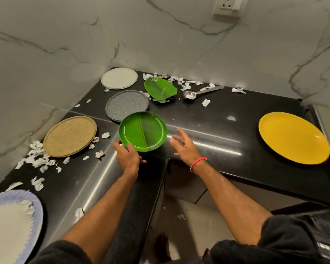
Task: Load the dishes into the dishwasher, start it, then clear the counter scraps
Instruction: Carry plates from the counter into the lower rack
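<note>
My left hand (127, 156) grips the near rim of a round green plate (143, 130) and holds it tilted just above the black counter (208, 115). Just right of that plate, my right hand (183, 144) hovers open with fingers spread and holds nothing. Other dishes lie flat on the counter: a white plate (119, 78), a speckled grey plate (127, 105), a tan plate (70, 136), a leaf-shaped green plate (160, 88), a yellow plate (293, 137) and a pale blue-rimmed plate (10, 223). A metal measuring spoon (200, 92) rests near the back wall.
Torn white paper scraps (37, 159) litter the left side and the back of the counter by the marble wall. The counter forms an L-shaped corner around me. A dark open dishwasher edge (322, 221) shows at lower right. A wall socket (228, 5) sits high up.
</note>
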Action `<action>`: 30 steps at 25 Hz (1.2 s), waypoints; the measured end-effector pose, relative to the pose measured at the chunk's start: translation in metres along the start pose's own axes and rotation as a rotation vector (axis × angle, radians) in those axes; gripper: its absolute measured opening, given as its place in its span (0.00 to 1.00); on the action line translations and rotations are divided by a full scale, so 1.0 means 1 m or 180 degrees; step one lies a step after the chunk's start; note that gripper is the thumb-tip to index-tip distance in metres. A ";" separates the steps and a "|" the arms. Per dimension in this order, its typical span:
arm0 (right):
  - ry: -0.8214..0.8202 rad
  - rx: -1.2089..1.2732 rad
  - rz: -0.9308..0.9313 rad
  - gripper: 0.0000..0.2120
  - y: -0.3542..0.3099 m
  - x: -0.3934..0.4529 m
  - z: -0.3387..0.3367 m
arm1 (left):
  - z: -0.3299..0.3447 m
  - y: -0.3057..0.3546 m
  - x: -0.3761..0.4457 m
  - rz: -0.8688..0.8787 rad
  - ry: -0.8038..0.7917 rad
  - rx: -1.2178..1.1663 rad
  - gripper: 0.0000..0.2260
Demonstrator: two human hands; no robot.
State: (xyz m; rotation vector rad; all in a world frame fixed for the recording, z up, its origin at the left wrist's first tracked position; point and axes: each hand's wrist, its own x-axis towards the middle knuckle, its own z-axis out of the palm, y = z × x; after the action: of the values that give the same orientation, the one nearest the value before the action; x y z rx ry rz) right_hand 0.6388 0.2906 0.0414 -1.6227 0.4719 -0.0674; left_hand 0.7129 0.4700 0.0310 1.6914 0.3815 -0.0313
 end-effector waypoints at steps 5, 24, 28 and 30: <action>0.1519 0.0409 -0.0080 0.16 0.011 -0.039 -0.065 | 0.058 -0.027 -0.093 -0.0223 -0.1328 -0.0116 0.09; 0.2727 0.1199 0.0902 0.13 0.257 -0.500 -0.452 | 0.244 -0.197 -0.589 -0.0675 -0.3671 0.1655 0.09; 0.2806 0.1471 0.1252 0.15 0.296 -0.535 -0.481 | 0.280 -0.238 -0.638 -0.0837 -0.3821 0.2162 0.11; 0.2827 0.1663 0.1520 0.15 0.314 -0.544 -0.497 | 0.304 -0.262 -0.653 -0.0939 -0.3926 0.2441 0.12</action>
State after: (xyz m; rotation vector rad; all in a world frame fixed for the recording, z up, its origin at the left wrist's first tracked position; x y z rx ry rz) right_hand -0.0979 -0.0026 -0.0752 -0.8645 1.3825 -0.5186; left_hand 0.0870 0.0529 -0.1142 1.9660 -0.3820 -1.5148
